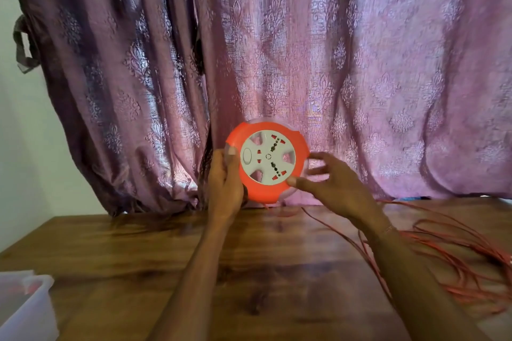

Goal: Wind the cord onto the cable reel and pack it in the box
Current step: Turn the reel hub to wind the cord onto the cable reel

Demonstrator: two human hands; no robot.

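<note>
Most of the cord [432, 255] is not wound yet: it lies in loose red loops on the right side of the desk [138, 252], with one strand running up toward the underside of the reel [267, 159]. Judging by that, winding is at an early stage and packing has not begun. Left hand [225, 177] grips the reel's left rim, thumb on the front edge, fingers curled behind, holding it upright above the far edge of the desk in front of the curtain [277, 36]. Right hand [329, 180] is at the reel's right side, thumb touching the lower right rim, other fingers spread and blurred, so whether it grips is unclear. Reel is a round orange disc with a white socket face showing plug holes and a clear back flange. Box [25, 304], translucent plastic, sits at the near left corner, well apart from the reel.
</note>
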